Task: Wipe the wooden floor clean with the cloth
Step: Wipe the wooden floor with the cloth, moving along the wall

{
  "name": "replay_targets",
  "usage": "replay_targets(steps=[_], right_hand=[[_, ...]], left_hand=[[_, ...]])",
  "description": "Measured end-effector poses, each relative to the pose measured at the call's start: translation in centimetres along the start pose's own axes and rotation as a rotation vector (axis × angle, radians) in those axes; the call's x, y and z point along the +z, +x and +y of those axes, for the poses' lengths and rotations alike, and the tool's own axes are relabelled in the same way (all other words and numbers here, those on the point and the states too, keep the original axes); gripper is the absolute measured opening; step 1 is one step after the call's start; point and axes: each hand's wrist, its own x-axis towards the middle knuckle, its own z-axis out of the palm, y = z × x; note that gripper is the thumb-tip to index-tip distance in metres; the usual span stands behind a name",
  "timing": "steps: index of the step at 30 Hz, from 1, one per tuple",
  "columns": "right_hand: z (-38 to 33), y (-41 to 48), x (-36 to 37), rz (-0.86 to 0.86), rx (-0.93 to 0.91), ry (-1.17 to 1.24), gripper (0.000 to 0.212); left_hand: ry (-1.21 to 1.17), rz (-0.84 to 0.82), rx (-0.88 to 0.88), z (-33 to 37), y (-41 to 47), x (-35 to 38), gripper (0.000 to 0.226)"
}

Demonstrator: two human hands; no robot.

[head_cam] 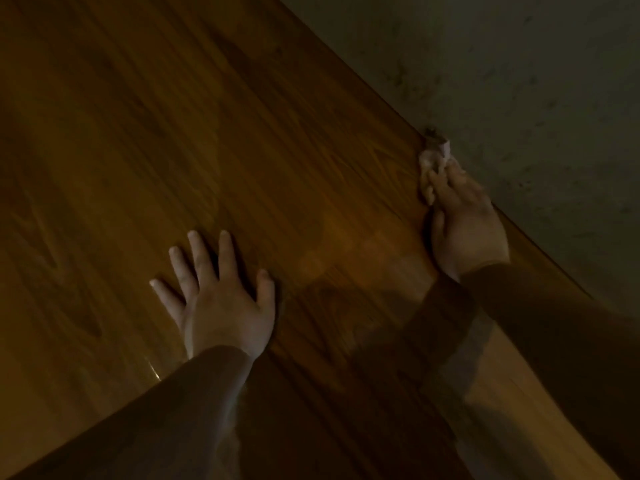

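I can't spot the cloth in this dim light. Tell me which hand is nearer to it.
Right. The right hand holds the cloth bunched under its fingertips by the wall; the left hand lies flat on the floor, well away.

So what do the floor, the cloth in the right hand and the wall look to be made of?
Floor: wood or wood-look laminate, glossy; grain lines and light reflections show. Cloth: pale, soft, crumpled fabric or possibly tissue, too blurred to say, bunched under the right hand. Wall: matt painted plaster, seemingly, with dark scuffs.
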Motion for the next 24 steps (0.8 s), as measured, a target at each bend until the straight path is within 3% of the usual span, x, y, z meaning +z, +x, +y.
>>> replay_targets(steps=[6, 10, 16, 18, 20, 23, 24], right_hand=[[-2.7, 4.2, 0.9, -0.037, -0.103, -0.056, 0.051], [-5.0, 9.1, 2.4, -0.037, -0.235, -0.032, 0.051], [-12.5, 14.9, 5.2, -0.083, -0.225, -0.100, 0.058], [-15.9, 15.2, 5.9, -0.134, -0.311, -0.131, 0.061], [-20.0, 14.3, 6.8, -0.236, -0.514, -0.112, 0.060], [-23.2, 11.6, 6.5, -0.545, -0.798, 0.148, 0.053], [-22.6, 11.3, 5.7, -0.524, -0.808, 0.193, 0.054]], left_hand=[[-0.144, 0.056, 0.024, -1.2, 1.4, -2.1, 0.063], [-0.082, 0.087, 0.045, -4.0, 4.1, -1.9, 0.062], [-0.069, 0.084, 0.035, -4.1, 4.0, -1.6, 0.058], [-0.061, 0.078, 0.034, -4.1, 4.1, -1.5, 0.058], [-0.067, 0.074, 0.023, -4.0, 4.1, -1.5, 0.058], [-0.061, 0.082, 0.021, -3.8, 4.2, -1.5, 0.058], [-0.064, 0.084, 0.023, -3.8, 4.2, -1.6, 0.058]])
